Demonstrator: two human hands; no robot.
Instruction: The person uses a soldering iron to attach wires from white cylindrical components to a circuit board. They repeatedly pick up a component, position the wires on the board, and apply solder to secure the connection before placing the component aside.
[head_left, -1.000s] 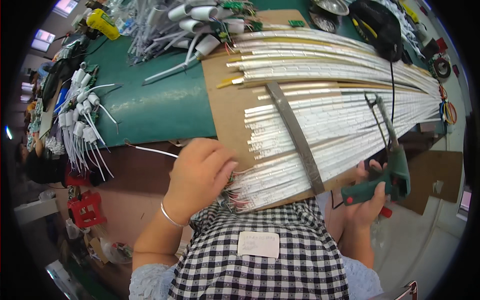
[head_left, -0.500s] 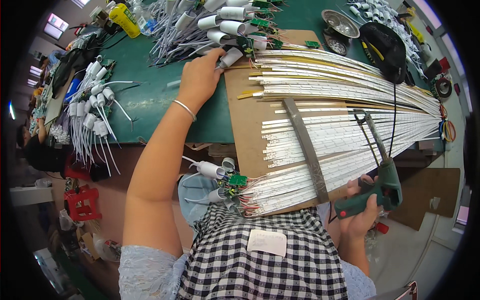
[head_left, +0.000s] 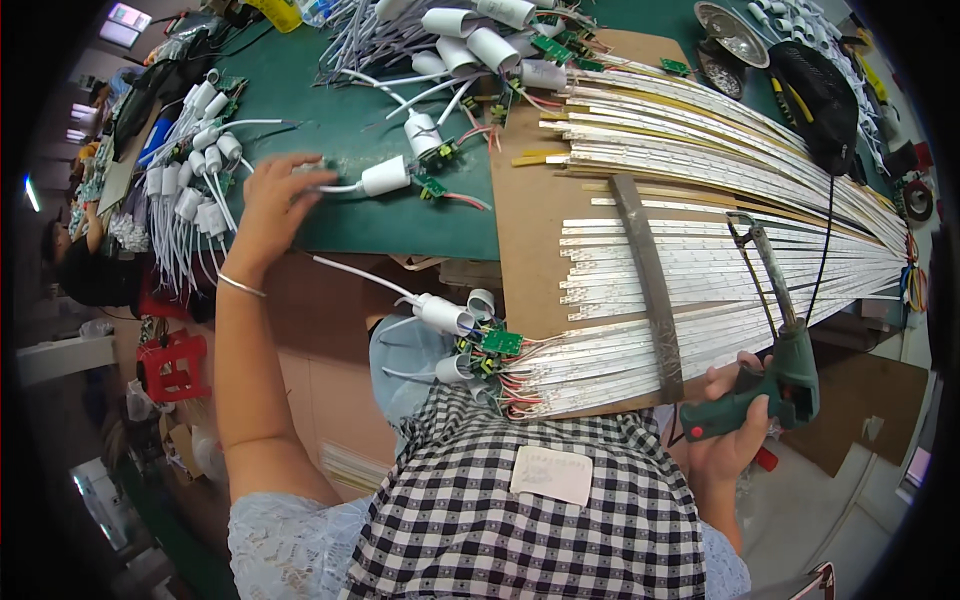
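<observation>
My left hand (head_left: 275,208) is over the left part of the green table, fingers stretched out and apart. Its fingertips are beside the white cable of a white plastic cap (head_left: 386,176), which lies on its side with a small green circuit board and red wires trailing out. Farther back, a similar cap (head_left: 422,132) lies near the cardboard's edge. My right hand (head_left: 735,430) grips a green soldering gun (head_left: 792,372), its metal tip pointing up and away over the LED strips (head_left: 690,260). Near my lap, several caps with boards (head_left: 444,315) are wired to the nearest strips.
A grey metal bar (head_left: 648,290) lies across the strips on brown cardboard (head_left: 530,220). A pile of capped drivers (head_left: 465,45) stands at the back, another bunch (head_left: 190,185) at the left. Metal dishes (head_left: 732,35) and a black mesh-like object (head_left: 815,105) sit back right.
My left hand has drawn back from the pile, leftward and nearer, and its fingers have spread. Caps with boards now lie on the table in front of the pile. The soldering gun stays in my right hand.
</observation>
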